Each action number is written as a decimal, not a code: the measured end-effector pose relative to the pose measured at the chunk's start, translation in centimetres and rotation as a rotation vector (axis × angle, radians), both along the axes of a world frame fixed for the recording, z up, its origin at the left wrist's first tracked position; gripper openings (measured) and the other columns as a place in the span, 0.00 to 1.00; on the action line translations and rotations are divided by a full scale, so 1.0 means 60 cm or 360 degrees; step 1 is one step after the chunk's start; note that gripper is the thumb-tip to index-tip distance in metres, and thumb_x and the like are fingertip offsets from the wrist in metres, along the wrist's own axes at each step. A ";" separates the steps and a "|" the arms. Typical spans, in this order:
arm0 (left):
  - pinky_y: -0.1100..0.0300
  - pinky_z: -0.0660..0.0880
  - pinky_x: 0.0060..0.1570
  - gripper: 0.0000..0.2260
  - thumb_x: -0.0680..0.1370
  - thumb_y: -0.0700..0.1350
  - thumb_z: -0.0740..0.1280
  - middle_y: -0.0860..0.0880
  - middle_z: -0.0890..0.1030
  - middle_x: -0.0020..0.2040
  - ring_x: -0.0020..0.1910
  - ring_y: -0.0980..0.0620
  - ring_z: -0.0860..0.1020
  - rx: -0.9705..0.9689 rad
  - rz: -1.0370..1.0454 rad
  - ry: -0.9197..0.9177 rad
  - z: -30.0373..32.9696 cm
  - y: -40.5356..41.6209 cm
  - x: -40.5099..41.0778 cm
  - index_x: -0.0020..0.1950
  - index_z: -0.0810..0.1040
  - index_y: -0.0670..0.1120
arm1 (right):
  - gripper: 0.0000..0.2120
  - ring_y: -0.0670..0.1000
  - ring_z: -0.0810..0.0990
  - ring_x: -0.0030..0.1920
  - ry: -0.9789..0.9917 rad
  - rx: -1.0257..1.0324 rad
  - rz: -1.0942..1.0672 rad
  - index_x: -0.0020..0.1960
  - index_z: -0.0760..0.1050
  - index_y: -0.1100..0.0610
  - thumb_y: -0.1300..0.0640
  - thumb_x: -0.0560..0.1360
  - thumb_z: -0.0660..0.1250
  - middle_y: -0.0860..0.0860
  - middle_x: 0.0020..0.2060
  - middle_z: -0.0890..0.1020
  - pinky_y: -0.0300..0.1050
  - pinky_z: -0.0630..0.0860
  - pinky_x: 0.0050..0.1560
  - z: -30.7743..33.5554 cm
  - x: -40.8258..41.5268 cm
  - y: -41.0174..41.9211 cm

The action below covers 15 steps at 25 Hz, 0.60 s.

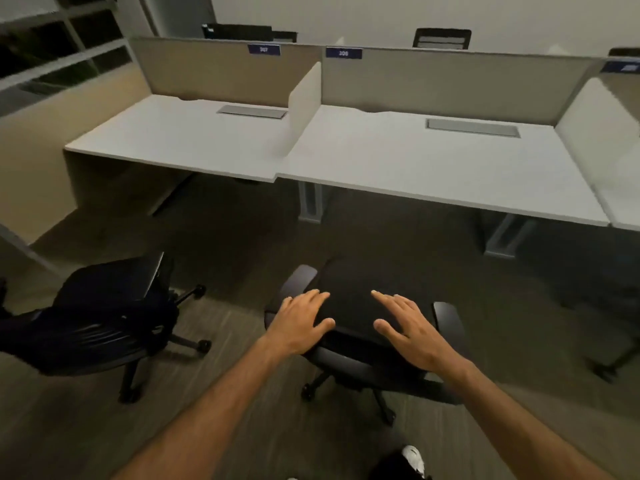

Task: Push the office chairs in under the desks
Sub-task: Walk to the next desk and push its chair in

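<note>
Two white desks stand side by side across the middle of the frame, the left desk (180, 140) and the right desk (433, 168), separated by a low white divider (304, 98) and backed by a beige partition (450, 81) on which small blue number plates (343, 53) are fixed. A grey cable hatch (472, 128) is set into the right desk's top. Dark carpet (242, 244) covers the floor in front of the desks.

At lower centre a black office chair (356, 299) is seen from behind, standing on the carpet short of the right desk and well clear of its front edge; its armrests show at either side. The left hand (301, 323) is laid flat near the top of the chair's backrest, fingers spread and extended, not curled around anything. The right hand (407, 327) is held open likewise, fingers apart; whether it actually touches the backrest cannot be told.

A second black chair (104, 317) is seen at lower left, turned away from the left desk and well apart from it. Part of a third chair (441, 38) is seen beyond the partition at upper right. A white shoe (414, 459) appears at the bottom edge.
</note>
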<state>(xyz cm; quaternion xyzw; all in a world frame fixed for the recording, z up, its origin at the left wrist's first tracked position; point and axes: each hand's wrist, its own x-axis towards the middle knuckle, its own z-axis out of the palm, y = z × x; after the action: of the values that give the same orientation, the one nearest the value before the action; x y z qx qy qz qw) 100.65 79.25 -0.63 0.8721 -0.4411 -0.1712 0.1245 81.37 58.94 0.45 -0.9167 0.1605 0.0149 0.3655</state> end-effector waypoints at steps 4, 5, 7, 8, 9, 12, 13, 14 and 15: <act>0.44 0.57 0.75 0.32 0.79 0.70 0.48 0.53 0.68 0.77 0.76 0.53 0.65 0.0005 -0.0139 -0.0048 -0.024 0.005 -0.005 0.79 0.64 0.57 | 0.30 0.48 0.61 0.76 0.0173 -0.0310 -0.0111 0.81 0.56 0.42 0.34 0.81 0.54 0.46 0.77 0.66 0.48 0.62 0.74 -0.018 -0.075 0.043; 0.44 0.57 0.74 0.33 0.78 0.72 0.48 0.54 0.69 0.77 0.75 0.53 0.66 0.0022 -0.0195 -0.0072 -0.025 0.007 -0.006 0.78 0.65 0.57 | 0.31 0.48 0.63 0.75 0.0233 -0.0454 -0.0088 0.81 0.57 0.43 0.34 0.81 0.52 0.46 0.76 0.67 0.47 0.63 0.72 -0.023 -0.086 0.049; 0.45 0.58 0.74 0.34 0.78 0.73 0.49 0.55 0.72 0.75 0.73 0.54 0.68 0.0078 -0.0334 -0.0100 -0.024 0.013 -0.011 0.77 0.67 0.57 | 0.33 0.47 0.66 0.74 0.0291 -0.0595 -0.0066 0.81 0.57 0.44 0.30 0.80 0.49 0.45 0.76 0.69 0.46 0.63 0.71 -0.030 -0.101 0.058; 0.45 0.59 0.73 0.34 0.77 0.74 0.49 0.55 0.73 0.73 0.72 0.54 0.69 0.0095 -0.0394 -0.0113 -0.022 0.016 -0.012 0.77 0.68 0.57 | 0.35 0.47 0.66 0.73 0.0292 -0.0634 -0.0060 0.81 0.57 0.44 0.29 0.79 0.47 0.45 0.75 0.69 0.47 0.63 0.70 -0.032 -0.103 0.061; 0.45 0.59 0.73 0.35 0.77 0.74 0.49 0.55 0.73 0.73 0.71 0.54 0.69 0.0110 -0.0437 -0.0119 -0.019 0.018 -0.012 0.77 0.68 0.56 | 0.37 0.47 0.67 0.72 0.0286 -0.0670 -0.0058 0.81 0.57 0.44 0.27 0.78 0.46 0.45 0.75 0.70 0.47 0.63 0.70 -0.033 -0.102 0.064; 0.45 0.60 0.74 0.35 0.77 0.74 0.49 0.54 0.73 0.73 0.71 0.53 0.70 0.0154 -0.0488 -0.0099 -0.015 0.016 -0.009 0.77 0.67 0.56 | 0.38 0.48 0.71 0.69 0.0255 -0.0718 -0.0111 0.79 0.61 0.46 0.26 0.77 0.45 0.45 0.71 0.73 0.48 0.67 0.67 -0.033 -0.095 0.066; 0.45 0.60 0.74 0.35 0.77 0.74 0.49 0.54 0.73 0.73 0.71 0.53 0.70 0.0157 -0.0494 -0.0101 -0.014 0.015 -0.008 0.77 0.67 0.56 | 0.38 0.48 0.72 0.67 0.0250 -0.0728 -0.0134 0.79 0.63 0.46 0.26 0.77 0.45 0.45 0.70 0.75 0.48 0.68 0.66 -0.033 -0.093 0.066; 0.45 0.61 0.73 0.36 0.77 0.74 0.49 0.54 0.74 0.72 0.70 0.53 0.70 0.0152 -0.0497 -0.0102 -0.014 0.015 -0.007 0.77 0.67 0.56 | 0.38 0.48 0.73 0.66 0.0247 -0.0734 -0.0152 0.78 0.64 0.47 0.26 0.77 0.44 0.45 0.69 0.75 0.48 0.69 0.65 -0.034 -0.092 0.066; 0.45 0.61 0.73 0.36 0.77 0.75 0.48 0.55 0.74 0.72 0.70 0.53 0.71 0.0142 -0.0499 -0.0104 -0.014 0.014 -0.005 0.77 0.68 0.56 | 0.38 0.48 0.74 0.66 0.0241 -0.0735 -0.0166 0.78 0.65 0.47 0.26 0.77 0.44 0.45 0.69 0.76 0.48 0.69 0.65 -0.034 -0.091 0.066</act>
<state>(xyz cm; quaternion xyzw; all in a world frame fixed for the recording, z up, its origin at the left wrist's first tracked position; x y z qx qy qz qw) 100.33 80.09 -1.49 0.8024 -0.5675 -0.1797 0.0430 75.94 62.91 -1.60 -0.9627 0.2337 0.0276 0.1333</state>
